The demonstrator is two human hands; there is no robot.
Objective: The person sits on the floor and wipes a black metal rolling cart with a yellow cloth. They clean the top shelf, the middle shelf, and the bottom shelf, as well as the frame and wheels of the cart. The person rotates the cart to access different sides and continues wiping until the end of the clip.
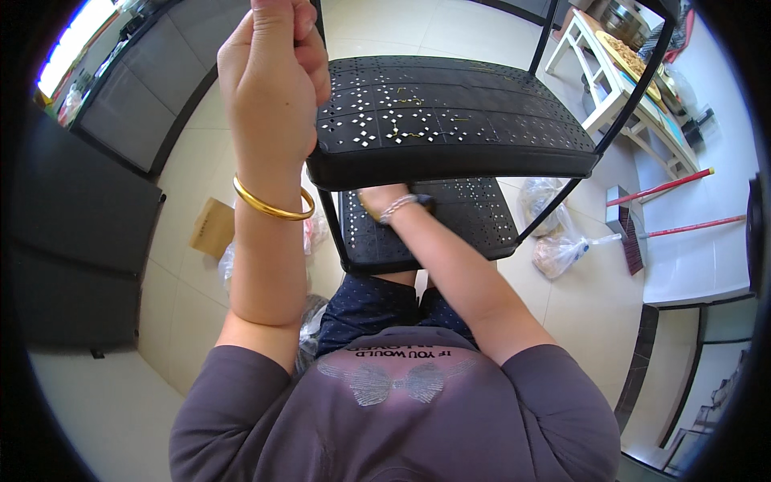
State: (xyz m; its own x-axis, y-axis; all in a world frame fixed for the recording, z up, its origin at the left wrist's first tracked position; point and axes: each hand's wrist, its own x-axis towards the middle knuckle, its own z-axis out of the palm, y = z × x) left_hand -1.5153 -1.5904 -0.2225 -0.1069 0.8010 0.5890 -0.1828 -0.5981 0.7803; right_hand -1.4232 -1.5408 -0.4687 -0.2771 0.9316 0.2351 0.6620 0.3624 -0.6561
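A black rack stands before me, with a perforated upper shelf (458, 120) and a lower shelf (470, 223) between thin black posts. Wearing a gold bangle, my left hand (277, 78) is raised at the rack's left side, its curled fingers around the left post (320, 24). Bits of yellowish debris (409, 99) lie on the upper shelf. My right hand (382, 199), with a silver bracelet at the wrist, reaches under that shelf and over the lower one. Its fingers are mostly hidden. A dark item (426, 202) shows beside the wrist; what it is cannot be made out.
Plastic bags (557, 250) sit on the tiled floor at right, near a broom (629, 241) and a red-handled dustpan (615, 208). A brown paper bag (214, 228) lies at left. A white table (608, 78) holds a tray of food (626, 57). Dark cabinets (144, 90) line the left.
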